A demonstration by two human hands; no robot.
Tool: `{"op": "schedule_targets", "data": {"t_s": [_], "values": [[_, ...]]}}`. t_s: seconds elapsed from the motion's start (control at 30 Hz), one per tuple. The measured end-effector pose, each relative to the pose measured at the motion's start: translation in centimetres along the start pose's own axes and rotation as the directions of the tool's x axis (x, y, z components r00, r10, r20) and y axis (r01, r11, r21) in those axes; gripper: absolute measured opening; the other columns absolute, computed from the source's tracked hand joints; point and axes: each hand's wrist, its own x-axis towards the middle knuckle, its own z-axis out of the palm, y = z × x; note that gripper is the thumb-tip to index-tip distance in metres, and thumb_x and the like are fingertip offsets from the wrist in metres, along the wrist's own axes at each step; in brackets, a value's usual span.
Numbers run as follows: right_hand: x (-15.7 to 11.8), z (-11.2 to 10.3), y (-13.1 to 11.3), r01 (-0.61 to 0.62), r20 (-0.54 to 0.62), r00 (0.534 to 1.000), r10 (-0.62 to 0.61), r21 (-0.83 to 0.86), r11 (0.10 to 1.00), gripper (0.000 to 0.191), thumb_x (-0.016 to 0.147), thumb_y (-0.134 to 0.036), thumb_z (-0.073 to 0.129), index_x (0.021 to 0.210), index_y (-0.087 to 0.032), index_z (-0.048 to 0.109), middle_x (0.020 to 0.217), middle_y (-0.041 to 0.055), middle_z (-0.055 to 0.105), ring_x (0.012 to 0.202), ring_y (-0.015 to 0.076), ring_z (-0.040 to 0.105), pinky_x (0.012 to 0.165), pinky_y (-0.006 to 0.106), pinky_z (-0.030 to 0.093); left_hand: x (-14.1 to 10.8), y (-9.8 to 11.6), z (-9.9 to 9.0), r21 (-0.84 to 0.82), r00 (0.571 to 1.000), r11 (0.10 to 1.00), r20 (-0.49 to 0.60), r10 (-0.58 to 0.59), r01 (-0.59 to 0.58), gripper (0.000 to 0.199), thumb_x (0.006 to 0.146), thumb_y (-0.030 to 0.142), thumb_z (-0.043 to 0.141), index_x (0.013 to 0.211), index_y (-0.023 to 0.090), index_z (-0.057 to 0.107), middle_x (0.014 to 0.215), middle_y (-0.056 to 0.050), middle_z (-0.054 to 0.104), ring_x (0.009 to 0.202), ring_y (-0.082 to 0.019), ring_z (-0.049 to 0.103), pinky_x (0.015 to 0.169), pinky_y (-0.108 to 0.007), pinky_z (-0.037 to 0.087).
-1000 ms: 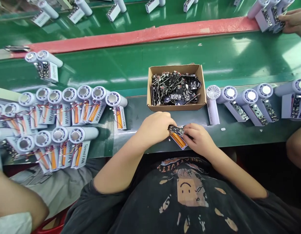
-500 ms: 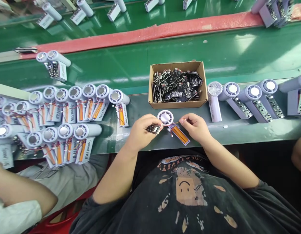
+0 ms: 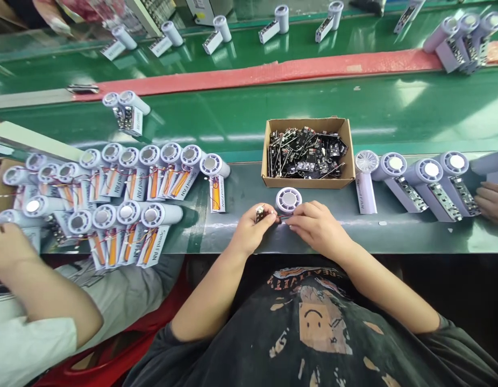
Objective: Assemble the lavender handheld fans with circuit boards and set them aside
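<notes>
While the left hand point(image 3: 252, 228) gripped a small black circuit board point(image 3: 260, 215) and the right hand point(image 3: 319, 228) pinched a thin wire point(image 3: 283, 216) beside a round white fan head point(image 3: 288, 200), wiring seemed in progress, needing careful joining next.

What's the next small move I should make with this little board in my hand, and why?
Probably ease the small circuit board in your left hand toward the round fan head. Your right hand seems to pinch the thin wire running between them, and the fan units to your right show boards seated in their handles.
</notes>
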Motion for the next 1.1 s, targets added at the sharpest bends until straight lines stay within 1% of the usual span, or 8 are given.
{"op": "schedule_targets", "data": {"t_s": [0.17, 0.27, 0.33, 0.43, 0.57, 0.73, 0.87, 1.1], "values": [[0.4, 0.7, 1.2, -0.036, -0.110, 0.992, 0.064, 0.235, 0.971, 0.013, 0.092, -0.022, 0.060, 0.099, -0.021, 0.072, 0.092, 0.0068, 0.067, 0.088, 0.0192, 0.064, 0.078, 0.035, 0.054, -2.4, 0.0, -0.5, 0.058, 1.000, 0.998, 0.028, -0.004, 0.002, 0.020, 0.077, 0.034, 0.068, 0.089, 0.020, 0.059, 0.064, 0.006, 0.051, 0.057, -0.010, 0.047, 0.058, -0.023, 0.041], [0.3, 1.1, 1.1, -0.016, -0.165, 0.984, 0.060, 0.260, 0.966, 0.009, 0.090, -0.022, 0.064, 0.094, -0.021, 0.072, 0.086, 0.0056, 0.067, 0.083, 0.0182, 0.064, 0.074, 0.033, 0.053, -3.6, 0.4, -0.8, -0.052, 0.998, 0.996, -0.020, 0.066, -0.067, 0.028, 0.081, 0.036, 0.066, 0.102, 0.022, 0.056, 0.059, 0.010, 0.039, 0.050, -0.008, 0.037, 0.052, -0.021, 0.036], [0.4, 1.4, 0.9, 0.010, -0.208, 0.977, 0.047, 0.266, 0.964, 0.007, 0.089, -0.021, 0.065, 0.090, -0.020, 0.072, 0.082, 0.0049, 0.066, 0.080, 0.0174, 0.063, 0.071, 0.032, 0.052, -3.7, 0.9, -0.7, -0.112, 0.988, 0.983, -0.067, 0.136, -0.143, 0.022, 0.084, 0.039, 0.063, 0.097, 0.022, 0.057, 0.060, 0.008, 0.042, 0.050, -0.008, 0.039, 0.050, -0.021, 0.036], [0.6, 1.9, 0.6, 0.033, -0.247, 0.969, 0.031, 0.248, 0.968, 0.007, 0.089, -0.021, 0.065, 0.086, -0.019, 0.071, 0.080, 0.0042, 0.065, 0.076, 0.0168, 0.060, 0.068, 0.031, 0.050, -2.9, 1.8, 0.1, 0.075, 0.974, 0.972, -0.040, 0.224, -0.221, 0.011, 0.083, 0.031, 0.064, 0.081, 0.020, 0.061, 0.068, 0.002, 0.058, 0.061, -0.012, 0.053, 0.060, -0.025, 0.045], [0.5, 2.0, 0.3, 0.032, -0.199, 0.980, -0.015, 0.083, 0.996, 0.013, 0.090, -0.021, 0.063, 0.081, -0.020, 0.071, 0.077, 0.0039, 0.064, 0.072, 0.0170, 0.054, 0.067, 0.030, 0.046, -1.9, 1.8, 1.1, 0.335, 0.956, 0.899, 0.019, 0.292, -0.281, 0.004, 0.082, 0.021, 0.064, 0.080, 0.021, 0.067, 0.078, -0.002, 0.068, 0.075, -0.017, 0.062, 0.071, -0.029, 0.049], [0.2, 2.3, -0.3, -0.073, -0.146, 0.987, 0.063, -0.063, 0.995, 0.012, 0.088, -0.022, 0.067, 0.078, -0.019, 0.073, 0.075, 0.0043, 0.064, 0.073, 0.0183, 0.050, 0.068, 0.032, 0.040, -1.6, 0.7, 1.2, 0.357, 0.966, 0.904, -0.017, 0.258, -0.235, 0.012, 0.080, 0.023, 0.066, 0.069, 0.020, 0.067, 0.070, -0.002, 0.068, 0.068, -0.016, 0.061, 0.066, -0.028, 0.047], [0.6, 2.7, -0.4, -0.156, -0.105, 0.982, 0.158, 0.024, 0.987, 0.009, 0.085, -0.021, 0.070, 0.078, -0.019, 0.073, 0.075, 0.0040, 0.064, 0.073, 0.0178, 0.052, 0.070, 0.032, 0.040, -1.4, 0.5, 0.9, 0.352, 0.976, 0.915, -0.011, 0.216, -0.199, 0.007, 0.078, 0.022, 0.065, 0.071, 0.020, 0.067, 0.073, -0.001, 0.069, 0.070, -0.016, 0.061, 0.068, -0.028, 0.047], [0.6, 1.5, 0.1, -0.118, -0.039, 0.991, 0.128, 0.187, 0.975, 0.005, 0.080, -0.012, 0.073, 0.077, -0.016, 0.070, 0.079, 0.0045, 0.063, 0.076, 0.0172, 0.056, 0.071, 0.030, 0.044, -0.9, -0.7, 0.9, 0.295, 0.998, 0.954, -0.016, 0.060, -0.052, 0.016, 0.076, 0.033, 0.069, 0.083, 0.018, 0.071, 0.083, -0.005, 0.074, 0.073, -0.018, 0.066, 0.069, -0.029, 0.051]]}}
